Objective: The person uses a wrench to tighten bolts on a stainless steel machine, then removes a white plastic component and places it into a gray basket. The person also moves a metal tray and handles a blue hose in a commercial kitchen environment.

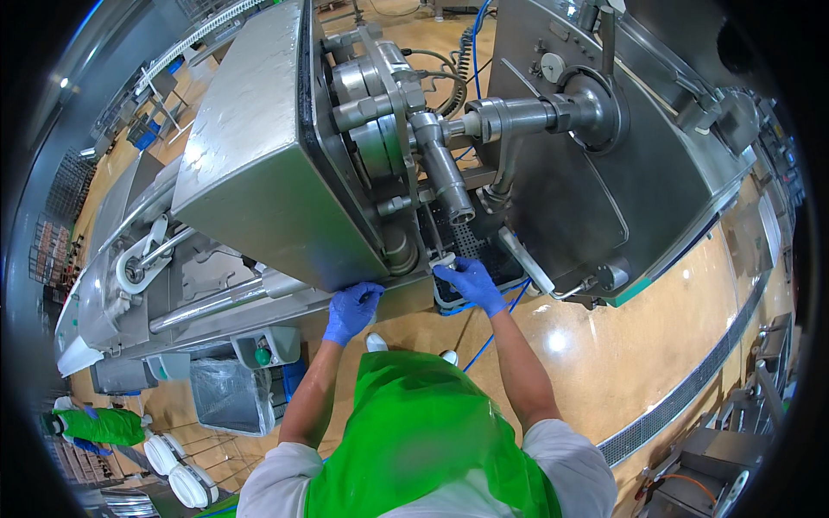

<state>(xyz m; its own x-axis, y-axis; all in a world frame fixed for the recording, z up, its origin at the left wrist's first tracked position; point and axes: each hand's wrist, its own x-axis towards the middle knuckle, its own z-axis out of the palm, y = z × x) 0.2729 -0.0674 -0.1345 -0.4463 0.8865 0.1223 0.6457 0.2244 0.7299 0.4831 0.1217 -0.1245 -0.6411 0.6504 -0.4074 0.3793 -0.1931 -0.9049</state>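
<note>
In a blue glove, my right hand (473,283) closes its fingers on a small pale, round-ended fitting (445,260), just below the machine's pipework. My left hand (352,311), gloved the same way, is closed with its fingertips together by the lower front edge of the big steel housing (250,155). Whether anything is in those fingers cannot be seen. Above my right hand a steel pipe with an open lower end (447,177) slants down from the round metal couplings. A dark perforated crate (466,246) stands underneath, partly hidden by my right hand.
A second grey steel machine (587,181) rises on the right, joined by a horizontal pipe (518,118). A blue hose (494,335) crosses the tan floor. Grey bins (226,393) stand at left. A drain grate (682,393) curves at right. Another person in green (102,426) is lower left.
</note>
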